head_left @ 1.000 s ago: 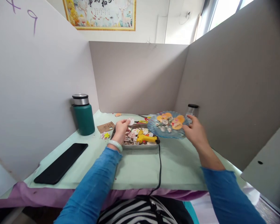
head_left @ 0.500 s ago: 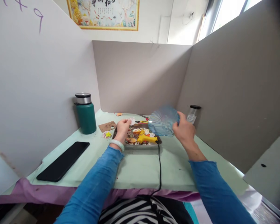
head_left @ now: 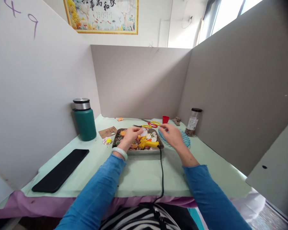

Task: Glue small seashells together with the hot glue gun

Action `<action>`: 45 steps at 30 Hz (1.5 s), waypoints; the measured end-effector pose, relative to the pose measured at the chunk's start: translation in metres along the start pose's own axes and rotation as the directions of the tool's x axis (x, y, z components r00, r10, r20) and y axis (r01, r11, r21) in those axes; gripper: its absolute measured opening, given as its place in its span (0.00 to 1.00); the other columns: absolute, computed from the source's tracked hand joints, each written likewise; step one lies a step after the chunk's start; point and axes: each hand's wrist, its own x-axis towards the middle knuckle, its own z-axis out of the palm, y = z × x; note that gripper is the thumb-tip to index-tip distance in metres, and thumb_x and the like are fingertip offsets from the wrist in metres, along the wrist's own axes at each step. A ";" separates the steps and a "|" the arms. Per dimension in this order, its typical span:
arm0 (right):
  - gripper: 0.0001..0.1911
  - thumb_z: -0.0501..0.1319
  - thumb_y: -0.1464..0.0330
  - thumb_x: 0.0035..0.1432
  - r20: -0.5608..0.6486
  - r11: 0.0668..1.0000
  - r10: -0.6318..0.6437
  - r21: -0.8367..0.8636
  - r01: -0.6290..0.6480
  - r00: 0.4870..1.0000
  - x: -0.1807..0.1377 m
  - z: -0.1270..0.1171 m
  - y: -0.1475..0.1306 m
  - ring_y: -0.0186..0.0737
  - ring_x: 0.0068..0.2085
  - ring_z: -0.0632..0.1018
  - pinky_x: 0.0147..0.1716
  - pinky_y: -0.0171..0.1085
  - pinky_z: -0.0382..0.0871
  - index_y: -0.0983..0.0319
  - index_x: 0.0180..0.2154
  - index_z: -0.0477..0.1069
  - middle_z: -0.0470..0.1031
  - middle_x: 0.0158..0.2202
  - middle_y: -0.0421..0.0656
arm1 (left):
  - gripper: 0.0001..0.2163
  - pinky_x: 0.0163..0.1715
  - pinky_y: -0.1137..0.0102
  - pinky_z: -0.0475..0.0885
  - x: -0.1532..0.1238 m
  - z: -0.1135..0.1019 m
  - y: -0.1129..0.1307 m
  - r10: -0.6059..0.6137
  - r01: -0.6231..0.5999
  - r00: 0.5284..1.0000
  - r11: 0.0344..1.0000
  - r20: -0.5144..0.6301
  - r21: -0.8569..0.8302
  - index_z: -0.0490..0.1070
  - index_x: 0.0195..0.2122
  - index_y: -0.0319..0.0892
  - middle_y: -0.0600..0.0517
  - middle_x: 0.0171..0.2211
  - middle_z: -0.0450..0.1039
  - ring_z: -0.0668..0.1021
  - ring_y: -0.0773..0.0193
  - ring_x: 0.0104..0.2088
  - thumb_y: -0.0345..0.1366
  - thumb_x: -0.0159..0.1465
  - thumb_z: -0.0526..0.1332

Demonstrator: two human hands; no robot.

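My left hand [head_left: 131, 136] hovers over a metal tray [head_left: 137, 151] full of small coloured shells and pieces. Its fingers pinch a small white piece [head_left: 143, 131]. A yellow glue gun [head_left: 148, 144] lies in the tray, and its black cable [head_left: 161, 174] runs toward me over the table edge. To the right of the tray, my right hand [head_left: 172, 135] rests on a blue ribbed plate [head_left: 186, 139] that lies on the table. Its fingers are curled round the plate's left rim.
A green flask [head_left: 84, 120] stands at the left and a black phone [head_left: 60, 171] lies nearer me. At the back are scissors [head_left: 149, 124], a red cup [head_left: 165, 119] and a clear jar [head_left: 193, 122]. A brown card [head_left: 108, 131] lies left of the tray. Grey partitions enclose three sides.
My right hand tipped the blue plate over the tray, then lowered it onto the table right of the tray. The pieces on it are gone. My left hand moved slightly right over the tray.
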 end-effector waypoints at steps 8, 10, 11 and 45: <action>0.10 0.57 0.66 0.53 0.086 0.883 -0.040 0.470 -0.005 0.996 0.012 0.055 -0.029 0.38 0.31 0.74 0.32 0.35 0.63 0.63 0.32 0.75 0.77 0.29 0.42 | 0.15 0.15 0.76 0.59 -0.009 0.006 0.013 -0.033 0.037 0.999 0.994 0.036 -0.106 0.73 0.31 0.34 0.55 0.19 0.66 0.63 0.75 0.15 0.41 0.48 0.68; 0.10 0.57 0.65 0.53 0.088 0.863 -0.030 0.504 -0.019 0.996 0.009 0.057 -0.024 0.38 0.31 0.74 0.32 0.35 0.63 0.63 0.31 0.75 0.77 0.29 0.42 | 0.15 0.15 0.76 0.59 -0.009 0.007 0.014 -0.046 0.053 0.997 0.990 0.054 -0.134 0.73 0.34 0.35 0.54 0.23 0.69 0.63 0.76 0.15 0.39 0.48 0.68; 0.10 0.57 0.65 0.53 0.091 0.857 -0.028 0.515 -0.023 0.995 0.007 0.057 -0.022 0.38 0.30 0.73 0.32 0.35 0.63 0.63 0.31 0.75 0.76 0.28 0.42 | 0.15 0.15 0.76 0.59 -0.009 0.007 0.014 -0.046 0.054 0.997 0.988 0.060 -0.143 0.73 0.35 0.35 0.54 0.23 0.69 0.63 0.76 0.15 0.39 0.49 0.68; 0.16 0.56 0.60 0.55 0.077 0.891 -0.032 0.455 -0.007 0.996 0.002 0.055 -0.018 0.35 0.25 0.70 0.26 0.33 0.59 0.62 0.22 0.72 0.73 0.21 0.40 | 0.11 0.16 0.76 0.65 0.003 0.002 -0.002 -0.196 0.175 0.980 0.916 -0.020 -0.362 0.71 0.31 0.35 0.55 0.19 0.67 0.66 0.75 0.14 0.38 0.53 0.67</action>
